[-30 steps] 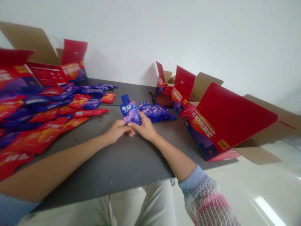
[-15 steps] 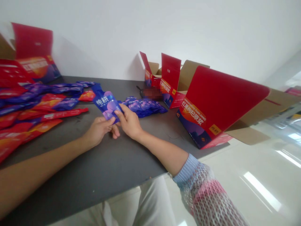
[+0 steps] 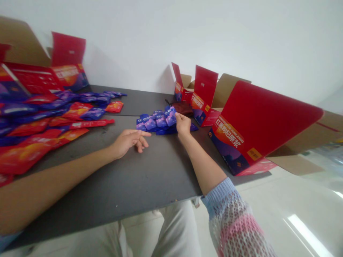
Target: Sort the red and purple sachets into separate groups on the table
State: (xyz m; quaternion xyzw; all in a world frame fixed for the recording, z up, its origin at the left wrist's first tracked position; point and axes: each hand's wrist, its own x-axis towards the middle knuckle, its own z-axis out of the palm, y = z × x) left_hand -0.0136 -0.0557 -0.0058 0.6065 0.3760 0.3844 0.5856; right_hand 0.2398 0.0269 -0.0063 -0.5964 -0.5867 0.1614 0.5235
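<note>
My right hand (image 3: 183,124) rests on a fanned stack of blue-purple pouches (image 3: 155,123) in the middle of the dark grey table (image 3: 139,178). Its thumb and fingers pinch the topmost pouch at the stack's right end. My left hand (image 3: 128,140) lies on the table just left of the stack, palm down. Its fingers are loosely spread and it holds nothing. A gap of bare table separates it from the pouches.
A big heap of red and purple pouches (image 3: 40,121) covers the table's left side. Open red cartons stand at the far left (image 3: 61,76), behind the stack (image 3: 195,96) and at the right edge (image 3: 257,128), that one overhanging the shiny floor.
The blue pouch held up in both hands has gone down onto the stack. My right hand moved forward with it; my left hand let go and dropped to the table.
</note>
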